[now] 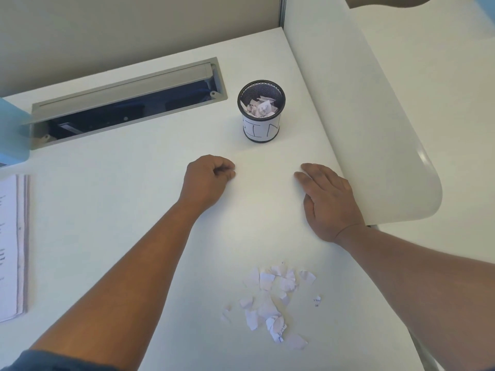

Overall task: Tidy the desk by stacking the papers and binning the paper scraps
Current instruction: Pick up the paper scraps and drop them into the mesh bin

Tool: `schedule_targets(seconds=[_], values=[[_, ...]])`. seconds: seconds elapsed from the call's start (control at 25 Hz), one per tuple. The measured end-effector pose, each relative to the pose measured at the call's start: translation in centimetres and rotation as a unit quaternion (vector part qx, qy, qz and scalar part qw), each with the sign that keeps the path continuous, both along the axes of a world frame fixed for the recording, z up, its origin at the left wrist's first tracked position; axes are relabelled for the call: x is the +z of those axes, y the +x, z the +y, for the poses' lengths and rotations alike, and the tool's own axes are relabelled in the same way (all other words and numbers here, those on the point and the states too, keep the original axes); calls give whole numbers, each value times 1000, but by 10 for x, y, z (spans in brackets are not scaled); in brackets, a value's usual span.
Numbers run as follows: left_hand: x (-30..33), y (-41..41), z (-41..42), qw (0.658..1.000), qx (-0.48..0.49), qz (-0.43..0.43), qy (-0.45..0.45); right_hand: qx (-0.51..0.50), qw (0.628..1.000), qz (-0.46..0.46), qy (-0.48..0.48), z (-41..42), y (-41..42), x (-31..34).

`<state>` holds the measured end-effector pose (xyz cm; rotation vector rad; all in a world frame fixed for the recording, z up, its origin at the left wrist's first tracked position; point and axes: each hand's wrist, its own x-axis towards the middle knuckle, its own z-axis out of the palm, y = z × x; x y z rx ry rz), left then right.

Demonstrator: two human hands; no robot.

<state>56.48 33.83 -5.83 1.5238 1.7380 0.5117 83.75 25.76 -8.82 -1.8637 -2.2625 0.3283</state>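
Loose heap of paper scraps (pixel 270 301) on near part of white desk (pixel 120 210), between the two forearms. More scraps inside black mesh bin (pixel 261 111), upright toward desk's far side, labelled "BIN". Stacked papers (pixel 12 245) at left edge. Left hand (pixel 207 178) on desk near bin, fingers curled under; cannot tell whether anything pinched. Right hand (pixel 326 202) flat, fingers straight and together. Open cable tray (pixel 126 103) at back left.

light: bright, even, soft | shadows: faint | glare: none | focus: sharp | edges: wide-angle bend, desk (pixel 134 183) washed pale
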Motion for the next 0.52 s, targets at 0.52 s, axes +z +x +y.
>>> schedule_targets(seconds=[0.52], values=[[2,18,3,978,-98,177,50,-3,1000,-2,-4,0,0,1]])
